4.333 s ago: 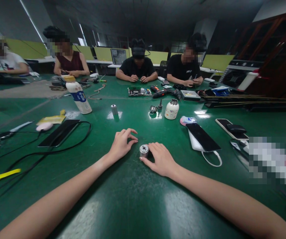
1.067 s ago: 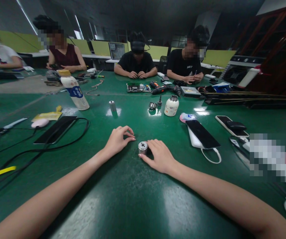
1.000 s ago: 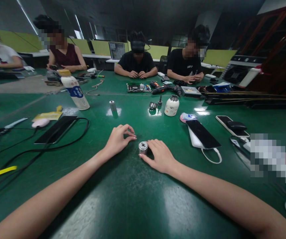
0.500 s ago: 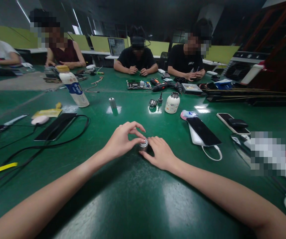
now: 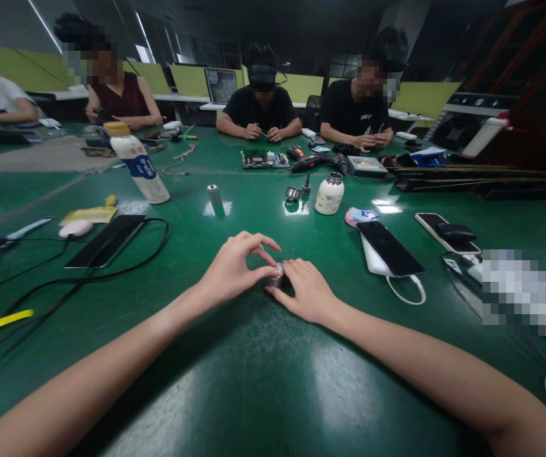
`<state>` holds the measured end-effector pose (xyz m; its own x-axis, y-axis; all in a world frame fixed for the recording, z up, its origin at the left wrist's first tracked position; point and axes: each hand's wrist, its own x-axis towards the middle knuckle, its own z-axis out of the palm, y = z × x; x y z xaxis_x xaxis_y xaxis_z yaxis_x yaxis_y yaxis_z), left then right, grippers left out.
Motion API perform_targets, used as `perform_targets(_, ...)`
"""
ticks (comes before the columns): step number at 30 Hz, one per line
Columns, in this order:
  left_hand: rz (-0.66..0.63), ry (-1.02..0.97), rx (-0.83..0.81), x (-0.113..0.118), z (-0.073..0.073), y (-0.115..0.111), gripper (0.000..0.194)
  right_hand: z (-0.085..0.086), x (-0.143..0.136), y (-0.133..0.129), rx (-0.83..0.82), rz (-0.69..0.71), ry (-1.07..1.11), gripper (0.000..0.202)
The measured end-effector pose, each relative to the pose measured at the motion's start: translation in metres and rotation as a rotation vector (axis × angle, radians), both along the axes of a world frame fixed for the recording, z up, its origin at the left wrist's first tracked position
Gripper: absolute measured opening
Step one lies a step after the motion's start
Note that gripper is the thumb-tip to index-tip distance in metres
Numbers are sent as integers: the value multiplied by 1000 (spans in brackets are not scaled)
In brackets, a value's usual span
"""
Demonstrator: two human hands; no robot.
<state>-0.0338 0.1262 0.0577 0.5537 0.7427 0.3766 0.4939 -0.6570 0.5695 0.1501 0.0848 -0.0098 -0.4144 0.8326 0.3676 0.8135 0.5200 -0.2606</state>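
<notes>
A small silver metal cylinder (image 5: 275,280) stands upright on the green table (image 5: 263,393) in front of me. My right hand (image 5: 308,289) holds it from the right between thumb and fingers. From the left, my left hand (image 5: 239,266) reaches over its top, thumb and a fingertip pinched at the upper rim, the index finger raised above. Whatever sits between those fingertips is too small to make out. Farther back are a grey cylinder (image 5: 214,195), a steel cap (image 5: 292,195), a small dark fitting (image 5: 305,185) and a white open-mouthed bottle (image 5: 330,194).
A tilted-looking drink bottle (image 5: 140,168), a black phone (image 5: 107,241) and looping cables lie left. Right are a phone on a white power bank (image 5: 389,247) and another phone (image 5: 427,230). A circuit board (image 5: 264,160) and power drills lie before several seated people.
My left thumb and fingertip have shifted slightly right over the cylinder's top, covering more of it. My right hand keeps its hold. The view has moved a little.
</notes>
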Motion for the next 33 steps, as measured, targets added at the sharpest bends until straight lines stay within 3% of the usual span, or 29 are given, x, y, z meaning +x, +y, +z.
perform_targets(6, 56, 43, 31, 2, -1, -5, 30, -2, 0, 1, -4, 1, 1, 39)
perform_targets(14, -44, 17, -49, 2, -2, -5, 31, -2, 0, 1, 11, -3, -2, 39)
perform_targets(22, -11, 6, -4, 2, -6, -9, 20, 0, -1, 0, -2, -8, -9, 38)
perform_targets(28, 131, -124, 24, 1, -3, -6, 25, 3, -2, -2, 1, -26, 4, 39)
perform_targets(33, 239, -143, 8, -8, -26, 15, 26, -1, -2, -2, 49, -23, 46, 40)
